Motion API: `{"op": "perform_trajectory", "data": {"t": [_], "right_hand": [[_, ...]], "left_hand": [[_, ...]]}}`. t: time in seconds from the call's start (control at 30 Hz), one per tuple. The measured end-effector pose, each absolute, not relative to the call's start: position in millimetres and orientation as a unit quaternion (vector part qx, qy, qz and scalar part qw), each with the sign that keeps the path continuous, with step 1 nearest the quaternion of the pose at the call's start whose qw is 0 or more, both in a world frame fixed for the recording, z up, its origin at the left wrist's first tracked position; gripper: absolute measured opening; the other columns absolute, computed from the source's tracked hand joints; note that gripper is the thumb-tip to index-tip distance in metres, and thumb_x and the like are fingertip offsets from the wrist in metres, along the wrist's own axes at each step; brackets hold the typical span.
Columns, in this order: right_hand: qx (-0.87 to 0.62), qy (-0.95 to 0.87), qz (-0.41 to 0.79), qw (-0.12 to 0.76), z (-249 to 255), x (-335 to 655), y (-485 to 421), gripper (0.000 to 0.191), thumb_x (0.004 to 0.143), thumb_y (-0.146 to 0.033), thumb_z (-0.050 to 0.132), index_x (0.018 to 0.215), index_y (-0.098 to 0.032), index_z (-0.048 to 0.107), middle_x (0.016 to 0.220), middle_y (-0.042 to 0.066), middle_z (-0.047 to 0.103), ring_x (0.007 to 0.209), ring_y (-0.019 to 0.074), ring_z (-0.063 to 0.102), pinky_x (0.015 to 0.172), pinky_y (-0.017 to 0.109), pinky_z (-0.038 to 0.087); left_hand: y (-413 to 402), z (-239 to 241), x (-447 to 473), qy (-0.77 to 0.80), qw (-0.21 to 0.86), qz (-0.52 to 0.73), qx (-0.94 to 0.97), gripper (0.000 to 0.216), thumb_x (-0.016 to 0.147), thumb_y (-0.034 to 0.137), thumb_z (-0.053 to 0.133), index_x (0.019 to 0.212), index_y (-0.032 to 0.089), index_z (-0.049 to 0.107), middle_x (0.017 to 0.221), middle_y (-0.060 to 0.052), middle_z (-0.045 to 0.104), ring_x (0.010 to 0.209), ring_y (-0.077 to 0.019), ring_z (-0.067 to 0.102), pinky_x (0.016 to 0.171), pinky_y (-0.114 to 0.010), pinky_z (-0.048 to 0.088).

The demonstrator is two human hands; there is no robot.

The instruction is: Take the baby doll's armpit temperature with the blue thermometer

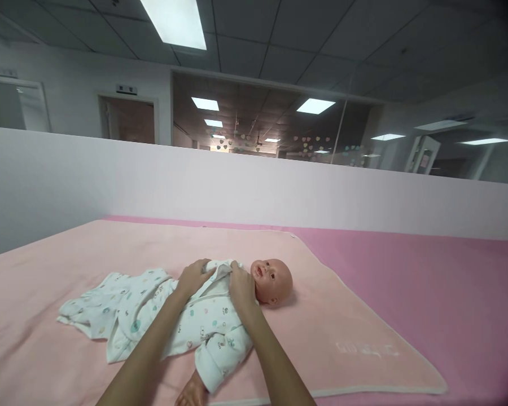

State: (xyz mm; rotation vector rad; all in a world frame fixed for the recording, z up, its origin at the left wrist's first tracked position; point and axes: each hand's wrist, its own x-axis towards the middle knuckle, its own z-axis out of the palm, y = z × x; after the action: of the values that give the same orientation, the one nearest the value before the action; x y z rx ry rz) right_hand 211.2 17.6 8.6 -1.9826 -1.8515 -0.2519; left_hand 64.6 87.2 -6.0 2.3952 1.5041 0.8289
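Observation:
A baby doll (pixel 275 281) lies on its back, its head to the right. It wears a white romper (pixel 211 321) with small printed figures; the leg part spreads out flat to the left. My right hand (pixel 242 287) is closed at the collar by the doll's neck, fingertips pinching the cloth edge. Across the chest, my left hand (pixel 192 279) rests on the romper, thumb and fingers apart, beside the overlapping front edge. One sleeved arm points toward me, and the doll's bare hand (pixel 192 392) shows past the cuff.
Under the doll spreads a peach blanket (pixel 342 316) with a pale border, slightly wrinkled at the left. It lies on a pink mat (pixel 461 293). A low white wall (pixel 254 192) runs along the back, with windows (pixel 271 124) and a doorway (pixel 131 119) beyond.

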Motion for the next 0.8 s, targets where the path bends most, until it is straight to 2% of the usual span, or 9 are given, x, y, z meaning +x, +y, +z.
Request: {"op": "perform_trajectory", "data": {"t": [0.23,0.43,0.53,0.67,0.8], "right_hand": [[-0.701,-0.684,-0.103,0.171,13,208,19,0.026,0.082,-0.005,0.034,0.093,-0.017,0.054,0.080,0.008,0.064,0.071,0.0197,0.061,0.055,0.024,0.038],[-0.651,-0.731,-0.113,0.171,26,229,11,0.025,0.080,-0.005,0.037,0.080,-0.016,0.059,0.092,0.007,0.059,0.076,0.0150,0.057,0.059,0.023,0.037],[-0.626,-0.748,-0.112,0.187,29,246,-1,0.022,0.077,-0.004,0.040,0.078,-0.016,0.059,0.088,0.005,0.058,0.076,0.0134,0.053,0.061,0.022,0.036],[-0.628,-0.736,-0.078,0.242,37,266,-20,0.024,0.074,-0.004,0.040,0.070,-0.018,0.059,0.082,0.003,0.058,0.079,0.0128,0.051,0.067,0.023,0.035],[-0.629,-0.675,-0.048,0.383,56,295,-14,0.023,0.072,-0.006,0.041,0.067,-0.018,0.059,0.077,0.002,0.059,0.074,0.0118,0.051,0.068,0.023,0.038]], "left_hand": [[87,-3,63,0.489,0.066,0.263,0.829,0.044,0.082,0.047,0.030,0.105,0.019,0.054,0.107,-0.006,0.059,0.098,-0.0225,0.053,0.082,-0.030,0.039],[85,2,68,0.481,0.034,0.227,0.846,0.042,0.084,0.048,0.029,0.105,0.020,0.053,0.104,-0.007,0.060,0.096,-0.0233,0.053,0.081,-0.033,0.037],[83,4,70,0.493,0.040,0.223,0.840,0.042,0.083,0.049,0.029,0.104,0.020,0.052,0.102,-0.007,0.059,0.095,-0.0241,0.053,0.080,-0.034,0.037],[79,6,67,0.476,0.081,0.229,0.845,0.049,0.080,0.057,0.028,0.103,0.021,0.052,0.100,-0.007,0.059,0.090,-0.0238,0.054,0.078,-0.034,0.038],[76,8,61,0.454,0.115,0.228,0.854,0.053,0.077,0.061,0.031,0.108,0.023,0.050,0.106,-0.006,0.057,0.093,-0.0238,0.052,0.079,-0.033,0.038]]}}
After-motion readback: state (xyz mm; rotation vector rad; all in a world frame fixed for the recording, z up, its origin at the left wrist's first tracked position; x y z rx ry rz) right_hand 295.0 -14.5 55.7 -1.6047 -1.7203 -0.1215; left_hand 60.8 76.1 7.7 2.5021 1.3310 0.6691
